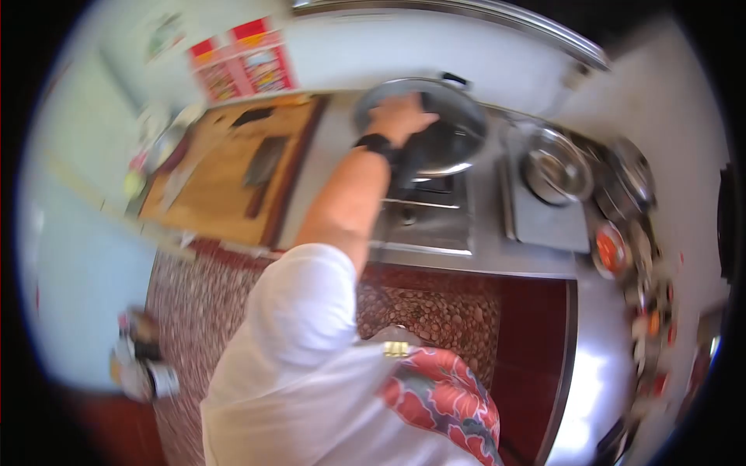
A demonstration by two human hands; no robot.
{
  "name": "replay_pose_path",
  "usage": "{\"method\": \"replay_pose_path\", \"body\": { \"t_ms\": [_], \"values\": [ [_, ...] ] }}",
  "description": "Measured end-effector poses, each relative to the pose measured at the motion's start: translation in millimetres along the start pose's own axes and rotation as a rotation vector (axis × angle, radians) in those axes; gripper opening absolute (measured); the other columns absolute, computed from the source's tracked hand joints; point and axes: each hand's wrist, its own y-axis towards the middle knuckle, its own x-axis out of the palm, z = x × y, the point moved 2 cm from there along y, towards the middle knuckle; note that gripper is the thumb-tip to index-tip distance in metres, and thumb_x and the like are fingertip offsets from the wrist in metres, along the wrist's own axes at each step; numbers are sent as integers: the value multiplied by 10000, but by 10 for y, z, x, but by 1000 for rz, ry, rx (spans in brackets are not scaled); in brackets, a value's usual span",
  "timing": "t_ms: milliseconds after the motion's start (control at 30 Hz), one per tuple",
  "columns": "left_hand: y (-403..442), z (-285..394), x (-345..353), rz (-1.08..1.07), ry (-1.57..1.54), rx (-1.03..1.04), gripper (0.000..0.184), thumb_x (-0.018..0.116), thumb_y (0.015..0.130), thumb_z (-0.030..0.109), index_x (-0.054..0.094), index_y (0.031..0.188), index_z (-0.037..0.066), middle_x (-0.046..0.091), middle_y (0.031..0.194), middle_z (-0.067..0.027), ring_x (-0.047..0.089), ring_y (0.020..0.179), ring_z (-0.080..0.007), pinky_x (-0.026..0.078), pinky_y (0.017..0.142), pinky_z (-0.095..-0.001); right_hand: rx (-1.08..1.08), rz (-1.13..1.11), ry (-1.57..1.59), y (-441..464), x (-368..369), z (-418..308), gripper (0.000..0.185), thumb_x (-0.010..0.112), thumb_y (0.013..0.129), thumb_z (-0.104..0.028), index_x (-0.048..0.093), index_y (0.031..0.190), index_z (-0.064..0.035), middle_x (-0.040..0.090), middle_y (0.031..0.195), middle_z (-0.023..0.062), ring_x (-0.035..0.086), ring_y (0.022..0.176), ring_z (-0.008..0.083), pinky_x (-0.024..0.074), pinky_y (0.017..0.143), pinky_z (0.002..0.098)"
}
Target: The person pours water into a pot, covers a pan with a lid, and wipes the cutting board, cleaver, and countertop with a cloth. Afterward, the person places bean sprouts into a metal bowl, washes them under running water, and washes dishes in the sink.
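Observation:
My left hand (400, 118) reaches out, palm down, over the round, dark, shiny wok or its lid (458, 128) on the stove. A black band (378, 146) is around the left wrist. The fingers are smeared by motion, so whether they grip anything is unclear. Beyond the hand, a black side handle (454, 78) sticks out at the far rim. My right hand is out of view.
On the left, a cleaver (264, 161) lies on a wooden cutting board (214, 167). To the right, a metal pot (556, 167) stands on a grey board (548, 225), near a bowl of red food (610, 248). The stove's metal front (427, 233) is below the wok.

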Motion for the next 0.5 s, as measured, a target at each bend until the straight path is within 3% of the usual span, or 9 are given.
{"method": "replay_pose_path", "body": {
  "t_ms": [33, 67, 200, 267, 333, 500],
  "values": [
    [-79, 63, -90, 25, -3, 39, 646, 530, 766, 497, 387, 1265, 113, 408, 1261, -228, 377, 1173, -390, 332, 950, -460, -29, -13, -32, 52, -20, -2, 166, 588, 774, -192, 581, 847, -42, 622, 747, 115, 629, 736, 217, 499, 647, 343],
    [-235, 173, -202, 187, -13, 130, 613, 539, 781, 448, 384, 1268, 108, 362, 1285, -249, 364, 1182, -387, 320, 966, -450, -53, -31, -59, 102, -38, -4, 165, 589, 773, -192, 581, 844, -43, 623, 744, 114, 630, 734, 216, 499, 645, 343],
    [-1540, 378, -810, 514, -206, 616, 498, 612, 755, 198, 437, 1205, 74, 396, 1229, -235, 375, 1158, -385, 347, 945, -430, -141, -110, -167, 272, -109, 7, 159, 591, 770, -192, 584, 833, -46, 624, 733, 110, 632, 727, 212, 501, 637, 341],
    [-2146, 118, -920, 569, -133, 658, 482, 633, 725, 125, 458, 1170, 66, 400, 1208, -220, 394, 1135, -376, 356, 934, -427, -190, -173, -223, 324, -63, -62, 156, 593, 768, -192, 585, 828, -48, 625, 728, 108, 633, 723, 210, 501, 633, 340],
    [-2585, -384, -940, 437, -55, 525, 482, 638, 714, 91, 460, 1161, 68, 394, 1205, -213, 400, 1127, -365, 354, 939, -422, -259, -233, -270, 359, 58, -189, 153, 594, 767, -192, 586, 822, -49, 625, 723, 107, 634, 719, 208, 502, 629, 339],
    [-3620, -2341, -902, 358, 80, -53, 459, 599, 729, 94, 449, 1155, 12, 423, 1169, -268, 440, 1068, -410, 385, 902, -432, -493, -432, -415, 290, 721, -849, 147, 598, 762, -192, 589, 808, -53, 627, 710, 102, 637, 710, 203, 503, 619, 336]
  ]
}}
